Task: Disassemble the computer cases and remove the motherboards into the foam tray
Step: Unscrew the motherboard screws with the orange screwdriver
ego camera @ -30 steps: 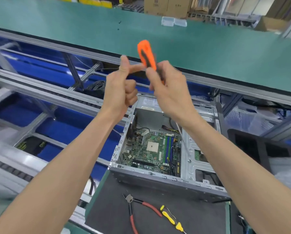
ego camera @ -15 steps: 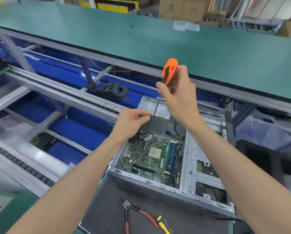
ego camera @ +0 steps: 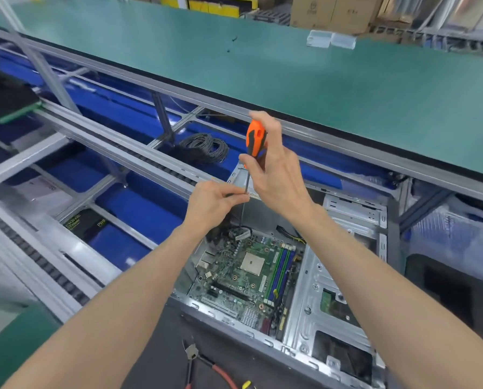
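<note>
Head view: right hand (ego camera: pixel 277 175) gripping screwdriver (ego camera: pixel 255 140), left hand (ego camera: pixel 213 202) pinching shaft.

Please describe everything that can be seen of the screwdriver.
The screwdriver has an orange handle with black grip inlays, plastic by its look, and a thin dark metal shaft. It stands nearly upright, tip down, over the far end of the open computer case. The right hand grips the handle; the left hand pinches the shaft midway. The tip reaches down near the motherboard's far edge; contact cannot be told.
</note>
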The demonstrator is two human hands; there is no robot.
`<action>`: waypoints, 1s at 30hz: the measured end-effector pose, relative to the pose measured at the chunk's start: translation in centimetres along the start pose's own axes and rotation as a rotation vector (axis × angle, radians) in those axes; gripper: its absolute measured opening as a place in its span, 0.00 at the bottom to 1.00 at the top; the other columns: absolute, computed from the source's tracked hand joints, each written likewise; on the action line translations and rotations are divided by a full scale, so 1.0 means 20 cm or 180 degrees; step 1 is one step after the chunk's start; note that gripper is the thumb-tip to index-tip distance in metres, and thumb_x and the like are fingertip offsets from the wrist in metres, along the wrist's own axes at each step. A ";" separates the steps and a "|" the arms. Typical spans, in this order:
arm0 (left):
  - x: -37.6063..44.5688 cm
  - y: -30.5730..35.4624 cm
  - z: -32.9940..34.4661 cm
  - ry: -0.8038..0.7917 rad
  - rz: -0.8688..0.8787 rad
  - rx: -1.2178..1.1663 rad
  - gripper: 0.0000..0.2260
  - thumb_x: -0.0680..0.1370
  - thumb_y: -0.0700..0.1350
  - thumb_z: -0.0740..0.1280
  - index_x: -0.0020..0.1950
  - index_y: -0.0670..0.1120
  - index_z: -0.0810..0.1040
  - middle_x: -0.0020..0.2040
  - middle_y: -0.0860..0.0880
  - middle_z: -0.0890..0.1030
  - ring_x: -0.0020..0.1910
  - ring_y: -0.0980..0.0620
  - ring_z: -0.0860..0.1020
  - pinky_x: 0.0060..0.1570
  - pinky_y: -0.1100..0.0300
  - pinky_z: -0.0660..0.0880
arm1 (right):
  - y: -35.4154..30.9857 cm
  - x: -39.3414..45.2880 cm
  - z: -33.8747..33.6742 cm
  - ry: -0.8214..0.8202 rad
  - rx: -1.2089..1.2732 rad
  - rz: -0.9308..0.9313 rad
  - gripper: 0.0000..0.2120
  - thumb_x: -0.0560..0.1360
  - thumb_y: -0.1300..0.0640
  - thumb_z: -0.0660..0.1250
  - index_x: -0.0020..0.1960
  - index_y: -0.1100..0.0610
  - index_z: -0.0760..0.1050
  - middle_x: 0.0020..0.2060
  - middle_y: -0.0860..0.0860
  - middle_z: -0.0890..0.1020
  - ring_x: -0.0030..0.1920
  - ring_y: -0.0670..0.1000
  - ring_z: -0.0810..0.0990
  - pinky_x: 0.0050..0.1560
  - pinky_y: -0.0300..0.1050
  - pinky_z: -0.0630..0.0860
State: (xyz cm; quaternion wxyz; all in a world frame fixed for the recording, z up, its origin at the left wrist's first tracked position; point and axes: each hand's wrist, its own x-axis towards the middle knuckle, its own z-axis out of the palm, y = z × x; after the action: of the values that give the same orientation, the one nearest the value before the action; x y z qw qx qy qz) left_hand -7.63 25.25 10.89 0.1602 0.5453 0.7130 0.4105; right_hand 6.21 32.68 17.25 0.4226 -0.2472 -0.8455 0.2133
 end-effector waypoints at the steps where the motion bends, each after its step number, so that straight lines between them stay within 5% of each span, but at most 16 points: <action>1: 0.00 0.00 0.01 0.0054 0.0006 -0.0077 0.06 0.74 0.47 0.76 0.48 0.48 0.88 0.29 0.66 0.79 0.28 0.67 0.72 0.33 0.69 0.63 | 0.01 0.00 0.00 0.0032 0.0027 0.0010 0.31 0.78 0.59 0.67 0.73 0.45 0.54 0.39 0.53 0.75 0.30 0.50 0.72 0.32 0.45 0.72; 4: 0.00 -0.01 0.02 0.0248 0.0015 -0.0382 0.06 0.73 0.46 0.77 0.48 0.46 0.88 0.36 0.64 0.81 0.25 0.68 0.71 0.31 0.75 0.64 | 0.02 0.01 -0.01 0.0189 0.0162 0.0020 0.30 0.78 0.59 0.66 0.74 0.46 0.55 0.36 0.46 0.71 0.30 0.50 0.71 0.31 0.39 0.67; 8: 0.03 -0.02 0.03 0.0383 -0.0031 -0.0612 0.07 0.74 0.50 0.76 0.49 0.51 0.88 0.29 0.50 0.81 0.28 0.52 0.71 0.33 0.61 0.69 | 0.00 0.05 -0.04 0.0454 0.0381 0.0013 0.29 0.78 0.60 0.65 0.73 0.47 0.55 0.37 0.50 0.71 0.30 0.52 0.72 0.29 0.40 0.68; 14: 0.04 -0.07 0.03 0.0144 -0.0023 -0.0167 0.07 0.74 0.48 0.76 0.50 0.48 0.88 0.22 0.64 0.74 0.24 0.63 0.69 0.31 0.72 0.62 | 0.03 0.03 0.03 0.0085 0.0202 0.0118 0.30 0.79 0.60 0.65 0.72 0.44 0.54 0.35 0.40 0.67 0.29 0.48 0.70 0.32 0.38 0.64; 17: 0.04 -0.08 0.03 0.0028 -0.0009 0.0074 0.06 0.74 0.48 0.76 0.49 0.49 0.88 0.24 0.65 0.74 0.26 0.63 0.70 0.34 0.62 0.65 | 0.06 -0.01 0.07 -0.0017 0.0113 0.0180 0.30 0.79 0.59 0.66 0.73 0.44 0.53 0.37 0.36 0.66 0.28 0.44 0.70 0.33 0.39 0.64; 26: 0.04 -0.11 0.03 0.0061 -0.0076 0.0180 0.08 0.75 0.49 0.75 0.52 0.50 0.88 0.21 0.66 0.71 0.25 0.64 0.70 0.35 0.60 0.65 | 0.06 0.00 0.11 -0.0035 0.0005 0.0208 0.30 0.80 0.59 0.66 0.73 0.44 0.53 0.37 0.38 0.65 0.28 0.45 0.71 0.31 0.41 0.68; 30: 0.04 -0.11 0.03 0.0074 -0.0027 0.0184 0.07 0.76 0.49 0.74 0.52 0.51 0.88 0.24 0.58 0.76 0.24 0.59 0.68 0.33 0.57 0.69 | 0.03 0.02 0.10 -0.0090 -0.0147 0.0200 0.30 0.80 0.57 0.67 0.72 0.44 0.52 0.36 0.40 0.65 0.29 0.50 0.71 0.32 0.48 0.72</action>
State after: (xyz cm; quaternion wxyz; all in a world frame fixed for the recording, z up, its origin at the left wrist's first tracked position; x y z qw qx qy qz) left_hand -9.04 26.13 8.99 0.1378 0.5418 0.7288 0.3953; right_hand 4.47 33.03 16.07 0.3979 -0.2802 -0.8479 0.2103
